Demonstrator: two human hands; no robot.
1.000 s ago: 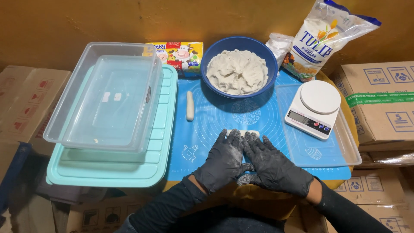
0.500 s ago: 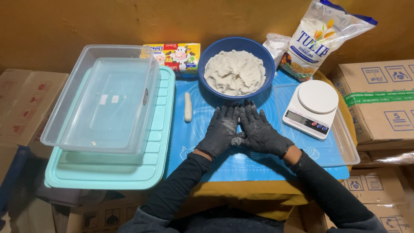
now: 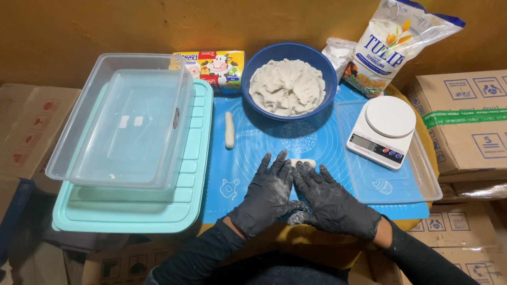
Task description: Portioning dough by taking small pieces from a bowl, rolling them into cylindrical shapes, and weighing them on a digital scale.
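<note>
Both gloved hands, left [image 3: 262, 199] and right [image 3: 331, 203], lie flat and open, side by side on the mat [image 3: 253, 142], fingertips covering a dough roll [image 3: 304, 163] lying crosswise just beyond them.

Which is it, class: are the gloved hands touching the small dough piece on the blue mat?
Touching. The head view shows both hands, left hand and right hand, pressed flat over the dough piece.

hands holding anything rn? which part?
Nothing gripped. The left hand and right hand lie flat, palms down, over a small dough piece on the blue mat; only its far edge shows past the fingertips.
</note>
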